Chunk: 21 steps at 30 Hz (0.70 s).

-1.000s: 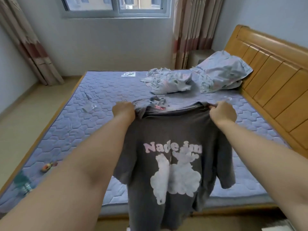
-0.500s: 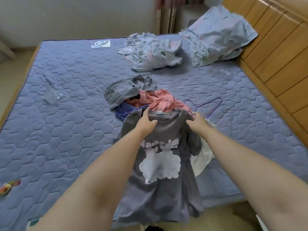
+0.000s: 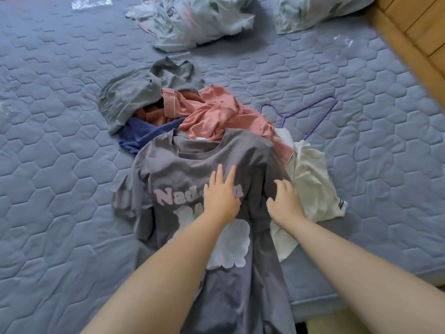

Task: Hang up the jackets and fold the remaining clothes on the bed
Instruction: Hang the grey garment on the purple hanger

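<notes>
Grey T-shirt [image 3: 192, 169] is down! A second ago it hung in the air, pinched at both shoulders; now it lies print-up on the mattress [image 3: 60, 165], collar overlapping the near edge of the pink garment [image 3: 216, 114], hem trailing off the bed. That looks like folding about to start. Left hand [image 3: 221, 198] presses flat on the lettering, fingers [image 3: 218, 175] straight and together. Right hand [image 3: 284, 201] rests nearer the pink garment's white neighbour [image 3: 313, 179], fingers loosely spread, gripping nothing.

grey t-shirt [image 3: 192, 169], salmon top [image 3: 216, 116], blue mattress [image 3: 60, 165], perhaps purple hanger [image 3: 321, 119]
</notes>
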Tool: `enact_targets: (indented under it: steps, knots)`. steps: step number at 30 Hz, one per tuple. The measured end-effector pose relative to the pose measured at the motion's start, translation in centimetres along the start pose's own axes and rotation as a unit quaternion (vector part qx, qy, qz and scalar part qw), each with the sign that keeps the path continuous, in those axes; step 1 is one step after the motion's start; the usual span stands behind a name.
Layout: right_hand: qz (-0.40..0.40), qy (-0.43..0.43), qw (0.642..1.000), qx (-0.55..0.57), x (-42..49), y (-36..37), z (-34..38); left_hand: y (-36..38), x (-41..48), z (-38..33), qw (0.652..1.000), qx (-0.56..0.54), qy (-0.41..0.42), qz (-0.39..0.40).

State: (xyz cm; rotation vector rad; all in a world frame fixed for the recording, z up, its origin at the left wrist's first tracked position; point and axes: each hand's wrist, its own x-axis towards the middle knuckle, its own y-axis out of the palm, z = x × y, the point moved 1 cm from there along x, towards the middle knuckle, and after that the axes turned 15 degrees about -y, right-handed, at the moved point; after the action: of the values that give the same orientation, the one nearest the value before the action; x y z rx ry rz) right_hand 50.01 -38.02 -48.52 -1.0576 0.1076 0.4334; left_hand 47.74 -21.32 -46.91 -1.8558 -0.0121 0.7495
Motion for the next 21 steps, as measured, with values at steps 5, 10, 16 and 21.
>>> enact_targets:
  steps: [5,10,16,21]
  knots:
    - [-0.048,-0.036,0.99,-0.124,5.1,0.7,-5.2,5.3,5.9,-4.3,0.994,0.091,0.027,-0.047]
    - [-0.016,-0.017,0.981,-0.195,12.6,1.0,-11.8,7.2,12.6,-9.1,0.975,0.135,0.134,-0.116]
    - [0.034,-0.043,0.975,-0.217,16.4,5.4,-16.1,12.3,19.1,-9.6,0.984,0.138,0.105,-0.05]
    - [-0.04,-0.092,0.97,-0.221,17.0,6.4,-17.4,13.6,20.3,-8.8,0.977,0.127,0.139,-0.098]
